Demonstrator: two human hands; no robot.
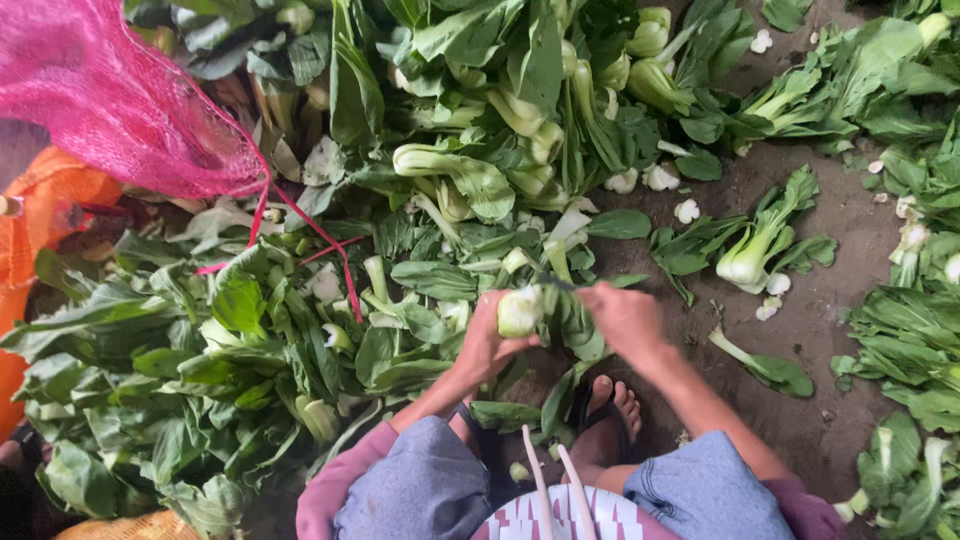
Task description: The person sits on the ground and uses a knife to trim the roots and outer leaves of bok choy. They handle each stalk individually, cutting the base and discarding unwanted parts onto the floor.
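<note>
My left hand grips a head of bok choy by its pale base, holding it over my feet. My right hand is closed around a small knife whose blade touches the base of that bok choy. My bare foot in a sandal rests on the dirt ground below the hands. Leafy greens hang down from the held head.
Piles of bok choy cover the ground ahead and to the left. A pink mesh sack and an orange sack lie at far left. Single heads and cut stem ends dot the bare dirt on the right.
</note>
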